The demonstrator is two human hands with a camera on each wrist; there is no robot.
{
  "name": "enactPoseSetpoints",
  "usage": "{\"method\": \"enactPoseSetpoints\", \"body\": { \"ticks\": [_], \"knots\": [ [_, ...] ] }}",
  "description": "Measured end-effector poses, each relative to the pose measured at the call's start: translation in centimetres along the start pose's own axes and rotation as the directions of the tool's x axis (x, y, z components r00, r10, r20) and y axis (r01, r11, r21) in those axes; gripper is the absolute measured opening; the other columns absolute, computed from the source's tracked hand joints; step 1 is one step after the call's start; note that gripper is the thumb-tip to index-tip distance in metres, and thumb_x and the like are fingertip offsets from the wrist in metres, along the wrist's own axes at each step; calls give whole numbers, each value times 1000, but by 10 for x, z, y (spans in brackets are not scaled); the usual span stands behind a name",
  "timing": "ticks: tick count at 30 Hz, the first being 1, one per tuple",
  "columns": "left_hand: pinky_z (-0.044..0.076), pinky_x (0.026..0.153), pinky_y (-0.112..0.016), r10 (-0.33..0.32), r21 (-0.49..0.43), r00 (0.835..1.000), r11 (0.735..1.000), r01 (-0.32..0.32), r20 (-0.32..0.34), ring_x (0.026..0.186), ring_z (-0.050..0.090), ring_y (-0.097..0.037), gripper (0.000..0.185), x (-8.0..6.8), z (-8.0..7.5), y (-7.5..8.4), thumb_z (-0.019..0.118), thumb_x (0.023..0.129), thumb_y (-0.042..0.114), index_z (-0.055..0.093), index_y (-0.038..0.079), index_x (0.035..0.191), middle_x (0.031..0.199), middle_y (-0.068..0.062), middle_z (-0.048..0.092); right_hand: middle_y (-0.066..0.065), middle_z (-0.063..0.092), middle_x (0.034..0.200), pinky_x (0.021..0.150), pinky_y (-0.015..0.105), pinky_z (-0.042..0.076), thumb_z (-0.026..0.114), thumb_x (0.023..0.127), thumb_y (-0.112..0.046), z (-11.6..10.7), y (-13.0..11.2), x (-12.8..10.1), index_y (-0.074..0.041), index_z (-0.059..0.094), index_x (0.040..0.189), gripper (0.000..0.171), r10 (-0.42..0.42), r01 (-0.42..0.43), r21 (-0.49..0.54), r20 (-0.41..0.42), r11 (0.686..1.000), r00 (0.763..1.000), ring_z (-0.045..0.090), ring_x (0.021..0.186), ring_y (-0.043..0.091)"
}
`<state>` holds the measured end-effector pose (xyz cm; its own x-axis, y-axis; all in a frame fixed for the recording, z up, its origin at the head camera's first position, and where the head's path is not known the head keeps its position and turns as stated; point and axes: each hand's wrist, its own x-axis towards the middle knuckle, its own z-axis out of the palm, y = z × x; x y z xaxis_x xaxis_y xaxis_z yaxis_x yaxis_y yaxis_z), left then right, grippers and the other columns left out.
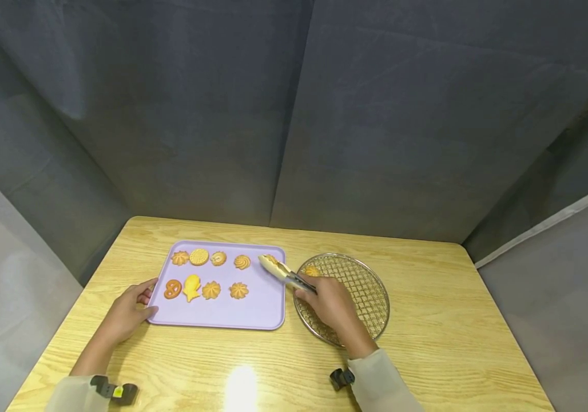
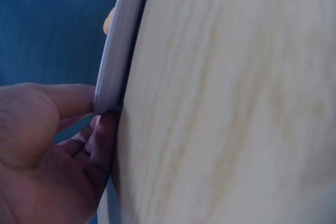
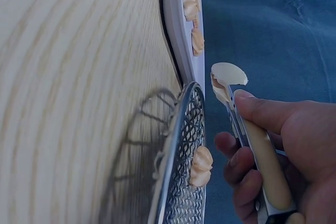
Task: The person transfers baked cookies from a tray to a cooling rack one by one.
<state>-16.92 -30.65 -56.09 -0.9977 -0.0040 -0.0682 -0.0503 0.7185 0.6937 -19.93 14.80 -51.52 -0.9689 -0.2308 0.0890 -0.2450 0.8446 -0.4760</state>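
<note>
Tongs (image 1: 287, 277), cream-tipped, gripped by R hand (image 1: 329, 298); L hand (image 1: 125, 312) pinches rect. lilac tray (image 1: 258, 312).

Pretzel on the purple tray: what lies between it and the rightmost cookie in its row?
A yellow cookie and a flower-shaped cookie lie between the pretzel and the rightmost cookie, as the head view shows.

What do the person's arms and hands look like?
The left hand and right hand wear no gloves. The left sleeve and right sleeve are pale and plain. A chunky black gadget sits by each, the left one with a yellow patch.
</note>
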Motion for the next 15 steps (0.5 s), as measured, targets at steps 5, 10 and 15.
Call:
{"method": "enactPoseSetpoints", "body": {
  "ticks": [5,10,15],
  "knots": [
    [47,81,-32,-2,5,1000,1000,2,0,107,54,-32,65,0,0,1,68,91,-5,42,-10,150,117,-19,54,-2,61,68,48,30,37,75,94,-39,-4,1,-4,-23,70,135,45,3,-3,-2,-16,1000,1000,39,49,11],
    [47,80,-31,-3,-2,1000,1000,3,5,106,54,-33,64,0,-1,1,68,92,-5,42,-10,150,118,-20,54,-3,67,77,51,31,38,75,94,-37,-8,3,-8,-22,71,135,44,8,-8,11,-19,1000,1000,41,51,12],
    [46,77,-26,-1,-6,1000,1000,1,6,106,54,-32,64,0,1,0,68,91,-6,43,-10,150,117,-19,54,1,76,95,54,31,40,75,94,-37,-11,7,-13,-22,72,133,43,5,-5,4,-35,1000,999,45,57,11]
  ]
}}
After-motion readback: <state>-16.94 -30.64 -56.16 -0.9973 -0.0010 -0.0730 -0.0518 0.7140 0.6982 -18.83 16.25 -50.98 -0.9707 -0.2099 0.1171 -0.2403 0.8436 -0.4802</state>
